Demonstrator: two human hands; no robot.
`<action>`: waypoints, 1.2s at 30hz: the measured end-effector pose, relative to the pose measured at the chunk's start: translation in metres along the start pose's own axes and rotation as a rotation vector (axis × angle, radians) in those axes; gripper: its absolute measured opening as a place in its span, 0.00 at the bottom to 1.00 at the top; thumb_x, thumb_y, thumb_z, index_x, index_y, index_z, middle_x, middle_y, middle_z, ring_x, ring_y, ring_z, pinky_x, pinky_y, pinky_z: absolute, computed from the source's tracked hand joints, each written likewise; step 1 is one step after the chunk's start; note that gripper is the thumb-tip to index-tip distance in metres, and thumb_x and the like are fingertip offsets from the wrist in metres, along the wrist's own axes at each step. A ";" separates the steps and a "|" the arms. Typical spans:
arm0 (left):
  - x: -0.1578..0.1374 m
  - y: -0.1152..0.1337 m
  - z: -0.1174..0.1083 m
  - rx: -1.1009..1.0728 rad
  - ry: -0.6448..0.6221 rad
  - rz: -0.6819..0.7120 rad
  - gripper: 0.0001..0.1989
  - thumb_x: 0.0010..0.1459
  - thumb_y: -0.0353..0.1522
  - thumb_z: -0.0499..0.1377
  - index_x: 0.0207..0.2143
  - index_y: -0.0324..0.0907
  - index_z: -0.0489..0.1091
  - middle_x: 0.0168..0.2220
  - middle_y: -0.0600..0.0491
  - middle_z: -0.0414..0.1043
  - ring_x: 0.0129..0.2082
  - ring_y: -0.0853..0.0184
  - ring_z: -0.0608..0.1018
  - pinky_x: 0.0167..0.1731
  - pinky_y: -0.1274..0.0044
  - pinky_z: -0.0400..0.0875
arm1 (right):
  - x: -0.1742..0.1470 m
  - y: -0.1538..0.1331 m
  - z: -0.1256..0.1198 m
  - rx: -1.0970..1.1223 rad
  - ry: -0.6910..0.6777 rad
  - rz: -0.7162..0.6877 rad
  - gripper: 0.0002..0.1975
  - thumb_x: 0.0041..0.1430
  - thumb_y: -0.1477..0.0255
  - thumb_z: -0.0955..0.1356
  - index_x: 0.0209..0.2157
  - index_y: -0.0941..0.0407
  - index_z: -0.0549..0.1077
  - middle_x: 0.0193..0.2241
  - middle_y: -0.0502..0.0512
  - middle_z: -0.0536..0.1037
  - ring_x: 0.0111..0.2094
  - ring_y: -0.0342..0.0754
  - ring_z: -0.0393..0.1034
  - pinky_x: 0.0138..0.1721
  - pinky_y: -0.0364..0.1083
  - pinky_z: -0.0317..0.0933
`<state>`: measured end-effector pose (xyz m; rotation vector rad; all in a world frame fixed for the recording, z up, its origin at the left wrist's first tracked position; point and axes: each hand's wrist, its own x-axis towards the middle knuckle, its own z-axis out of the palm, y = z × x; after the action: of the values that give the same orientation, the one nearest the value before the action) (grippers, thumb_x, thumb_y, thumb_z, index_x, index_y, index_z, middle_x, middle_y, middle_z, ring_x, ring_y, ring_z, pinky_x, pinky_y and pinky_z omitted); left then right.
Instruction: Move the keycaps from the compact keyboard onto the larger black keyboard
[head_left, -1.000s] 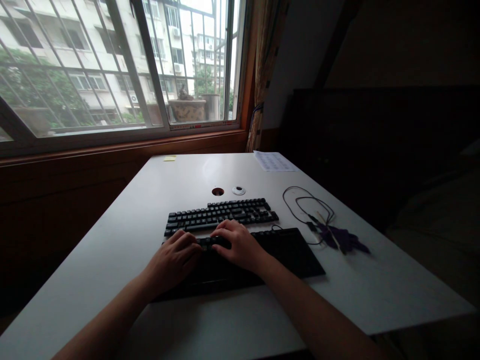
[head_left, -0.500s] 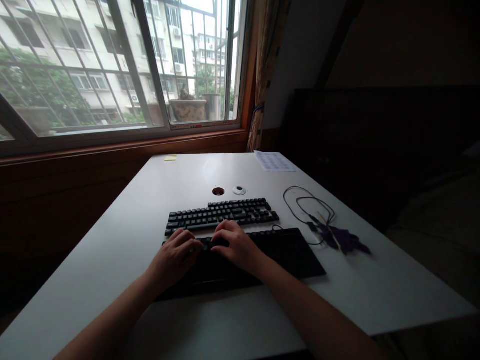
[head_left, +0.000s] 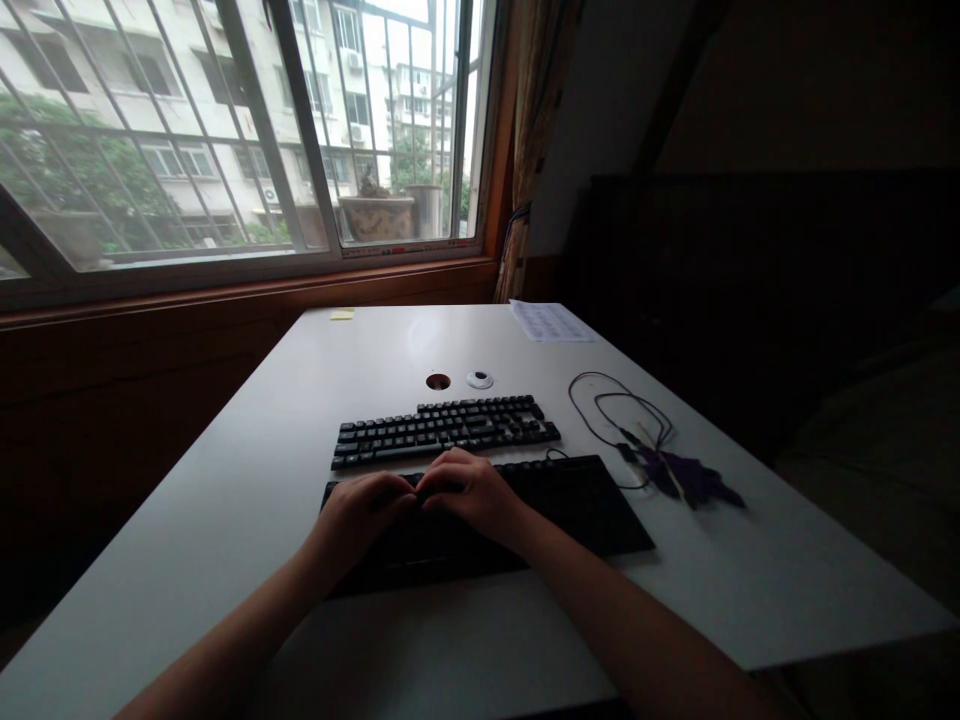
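Note:
A black keyboard (head_left: 581, 505) lies on the white table under both my hands. My left hand (head_left: 360, 510) is closed over its upper left part, fingers bent and fingertips pinched. My right hand (head_left: 476, 495) is closed beside it, and its thumb and fingers come together close to the left fingertips. Whatever small thing lies between the fingertips is hidden. Just beyond the keyboard, rows of loose black keycaps (head_left: 442, 430) are laid out in keyboard order, with a few gaps on the right.
Right of the keyboard lie a looped black cable (head_left: 592, 425) and a dark purple cloth (head_left: 694, 483) with a thin stick across it. Farther back are a round hole (head_left: 438, 382), a white ring-shaped cover (head_left: 480, 380), printed paper (head_left: 553, 322) and a yellow note (head_left: 342, 314).
My left hand has turned and shifted slightly right, so its fingertips now meet those of my right hand. The dark keys seen between the hands are now covered. My right hand has barely moved.

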<state>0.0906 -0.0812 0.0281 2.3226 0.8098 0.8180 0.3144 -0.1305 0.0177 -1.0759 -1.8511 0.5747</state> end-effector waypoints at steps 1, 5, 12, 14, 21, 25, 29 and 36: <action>0.000 0.001 0.000 -0.019 -0.005 -0.030 0.06 0.61 0.35 0.62 0.36 0.44 0.78 0.33 0.55 0.81 0.31 0.67 0.81 0.33 0.79 0.73 | 0.000 -0.001 0.000 0.002 0.008 -0.005 0.10 0.52 0.75 0.78 0.37 0.50 0.82 0.36 0.50 0.79 0.41 0.48 0.73 0.46 0.47 0.67; 0.001 0.007 -0.002 -0.102 -0.014 -0.097 0.08 0.60 0.37 0.62 0.36 0.43 0.78 0.32 0.54 0.81 0.31 0.67 0.80 0.32 0.79 0.72 | -0.001 -0.002 0.001 -0.001 0.049 -0.025 0.09 0.52 0.74 0.78 0.36 0.50 0.82 0.35 0.51 0.80 0.40 0.48 0.74 0.45 0.47 0.68; 0.002 0.009 -0.002 -0.151 -0.025 -0.142 0.11 0.61 0.39 0.61 0.36 0.42 0.78 0.33 0.52 0.80 0.32 0.66 0.80 0.33 0.78 0.72 | 0.000 -0.003 0.002 -0.004 0.074 -0.035 0.09 0.51 0.75 0.78 0.36 0.51 0.82 0.36 0.51 0.80 0.40 0.48 0.74 0.45 0.47 0.68; 0.002 0.006 -0.002 -0.120 -0.002 -0.146 0.10 0.61 0.39 0.60 0.37 0.42 0.78 0.34 0.52 0.81 0.32 0.66 0.80 0.33 0.78 0.72 | 0.000 -0.003 0.002 0.022 0.082 -0.031 0.09 0.51 0.74 0.78 0.36 0.50 0.83 0.35 0.51 0.80 0.39 0.47 0.75 0.45 0.46 0.69; 0.000 0.002 -0.004 -0.065 0.082 -0.102 0.08 0.61 0.37 0.61 0.36 0.43 0.77 0.33 0.53 0.80 0.31 0.67 0.80 0.33 0.78 0.73 | 0.001 -0.002 0.002 0.082 0.100 0.025 0.10 0.49 0.73 0.79 0.35 0.51 0.83 0.34 0.50 0.80 0.37 0.46 0.75 0.43 0.45 0.69; 0.000 -0.001 -0.004 -0.064 0.082 -0.075 0.08 0.61 0.37 0.61 0.36 0.43 0.77 0.33 0.54 0.80 0.31 0.67 0.80 0.33 0.79 0.72 | 0.001 -0.002 0.001 0.092 0.097 0.042 0.08 0.50 0.72 0.79 0.35 0.51 0.83 0.32 0.50 0.79 0.37 0.46 0.74 0.41 0.45 0.68; 0.001 0.000 -0.003 -0.092 0.012 -0.086 0.09 0.62 0.38 0.61 0.37 0.44 0.77 0.34 0.54 0.81 0.33 0.67 0.80 0.35 0.78 0.72 | 0.000 -0.002 0.001 0.086 0.091 0.057 0.08 0.50 0.71 0.79 0.35 0.51 0.83 0.33 0.50 0.79 0.38 0.47 0.74 0.43 0.46 0.68; 0.002 0.008 -0.006 -0.195 -0.090 -0.170 0.13 0.62 0.41 0.60 0.36 0.42 0.78 0.32 0.53 0.80 0.31 0.67 0.79 0.32 0.79 0.71 | -0.001 -0.005 0.001 0.075 0.072 0.069 0.08 0.51 0.71 0.78 0.35 0.51 0.83 0.34 0.51 0.79 0.39 0.47 0.74 0.44 0.46 0.68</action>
<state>0.0906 -0.0828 0.0382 2.0724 0.8364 0.6820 0.3112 -0.1334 0.0200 -1.0998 -1.7225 0.6319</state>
